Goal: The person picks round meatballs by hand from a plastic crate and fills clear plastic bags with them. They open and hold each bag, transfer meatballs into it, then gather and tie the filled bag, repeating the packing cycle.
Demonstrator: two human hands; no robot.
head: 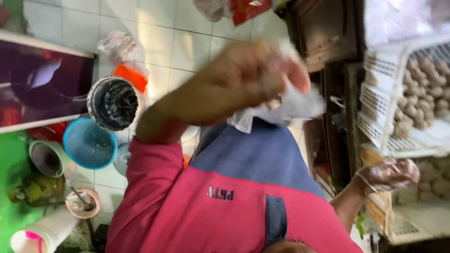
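My left hand [253,79] is raised in front of my chest, blurred, with its fingers closed on a crumpled white plastic bag [293,105] that hangs below it. My right hand [389,174], inside a clear plastic glove, is low at the right, curled over a tray of pale round meatballs [433,180]. It is too blurred to show whether it holds any. My pink and blue shirt [234,187] fills the lower middle.
A white slatted basket [379,100] of brown meatballs stands at the right, above a dark wooden stand [328,42]. On the tiled floor at the left are a black bucket [114,103], a blue bowl [89,143], a grey cup [47,158] and a small pink bowl [82,202].
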